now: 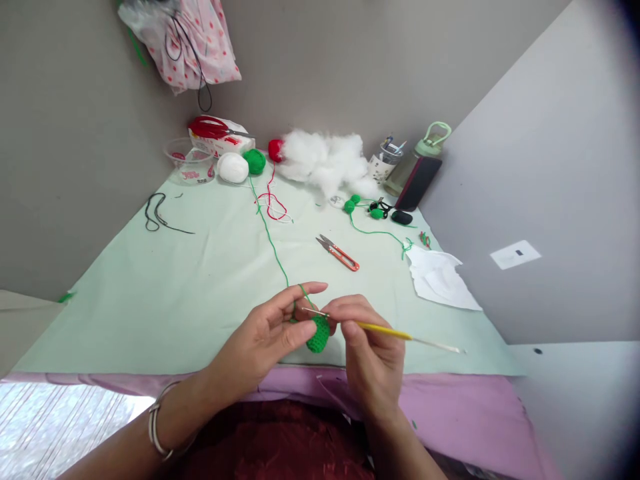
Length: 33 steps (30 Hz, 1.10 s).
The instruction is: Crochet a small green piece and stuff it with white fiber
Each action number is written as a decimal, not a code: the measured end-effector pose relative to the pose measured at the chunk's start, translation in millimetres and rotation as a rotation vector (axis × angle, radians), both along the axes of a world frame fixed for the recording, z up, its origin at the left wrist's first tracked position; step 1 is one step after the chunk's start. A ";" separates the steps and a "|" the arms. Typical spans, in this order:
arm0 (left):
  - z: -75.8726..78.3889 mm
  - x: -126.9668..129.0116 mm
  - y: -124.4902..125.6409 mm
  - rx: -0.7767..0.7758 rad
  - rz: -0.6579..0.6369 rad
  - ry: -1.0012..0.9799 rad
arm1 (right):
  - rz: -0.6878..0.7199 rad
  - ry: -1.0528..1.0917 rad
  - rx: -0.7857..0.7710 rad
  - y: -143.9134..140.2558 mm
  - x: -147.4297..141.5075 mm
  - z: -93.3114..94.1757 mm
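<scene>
Between the thumb and fingers of my left hand [270,330] is a small green crochet piece [319,335], rounded and tightly stitched. Green yarn [270,237] runs from a green yarn ball [255,161] at the back, over my raised left index finger, down to the piece. My right hand [373,353] is closed around a crochet hook [385,330] with a yellow grip, held almost level. Its metal tip points left and meets the top edge of the piece; the exact stitch there is too small to make out.
Orange thread snips [338,252] lie beyond my hands. Behind them are white stuffing [325,160], a white yarn ball [233,168], a red yarn ball [275,151] and a clear tub [190,167]. At right stand a bottle [415,173], small green crochet pieces [349,206] and white paper [443,277].
</scene>
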<state>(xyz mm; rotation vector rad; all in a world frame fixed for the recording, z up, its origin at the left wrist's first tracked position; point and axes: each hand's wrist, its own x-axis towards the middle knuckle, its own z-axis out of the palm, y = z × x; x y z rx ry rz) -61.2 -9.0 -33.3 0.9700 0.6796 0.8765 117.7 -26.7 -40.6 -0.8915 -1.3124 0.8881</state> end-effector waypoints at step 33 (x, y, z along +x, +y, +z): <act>3.7 5.7 -0.4 -0.244 0.062 -0.154 | -0.213 -0.653 0.554 -5.1 6.2 -6.3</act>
